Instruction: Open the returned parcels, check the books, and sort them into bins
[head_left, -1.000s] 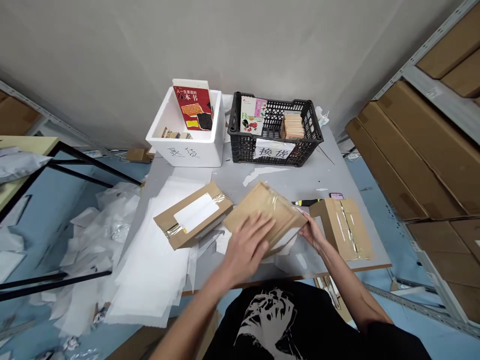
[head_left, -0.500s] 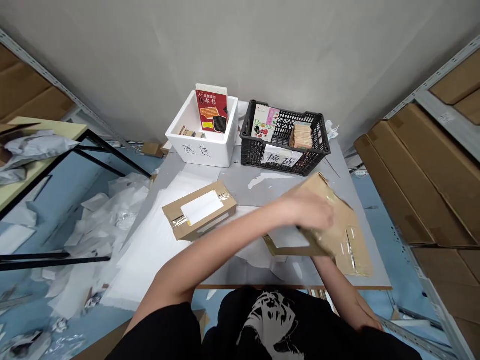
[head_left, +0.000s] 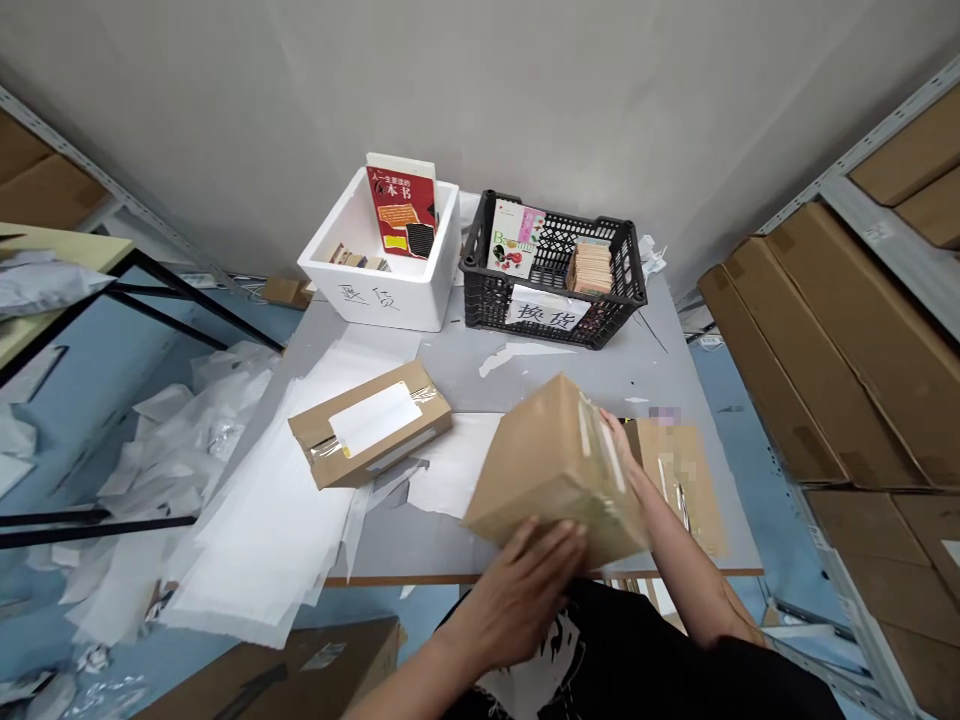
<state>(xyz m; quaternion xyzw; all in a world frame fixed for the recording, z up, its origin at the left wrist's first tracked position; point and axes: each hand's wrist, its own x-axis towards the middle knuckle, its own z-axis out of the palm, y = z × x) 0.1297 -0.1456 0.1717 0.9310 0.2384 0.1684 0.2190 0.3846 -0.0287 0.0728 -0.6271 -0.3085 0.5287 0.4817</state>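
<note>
A brown cardboard box point(head_left: 540, 455) is tilted above the near edge of the table, held between both hands. Clear tape runs over its right side, which is blurred by motion. My left hand point(head_left: 529, 585) presses against the box's near lower side, fingers laid over the cardboard. On the right side, my right hand point(head_left: 624, 455) grips it, with most of its fingers hidden. To the left lies a second, flatter cardboard box point(head_left: 375, 425), taped, with a white label on top. A brown piece of cardboard point(head_left: 694, 490) lies at the table's right.
A white foam box point(head_left: 382, 305) with books stands at the back, beside a black plastic crate point(head_left: 555, 300) also holding books. White sheets point(head_left: 277, 520) hang over the table's left edge. Large cartons point(head_left: 840, 340) are stacked at right; packing waste point(head_left: 195, 440) covers the floor at left.
My left hand has drawn back from the right side of the table to the near side of the box. The box is now turned and tilted, apart from the brown cardboard at right.
</note>
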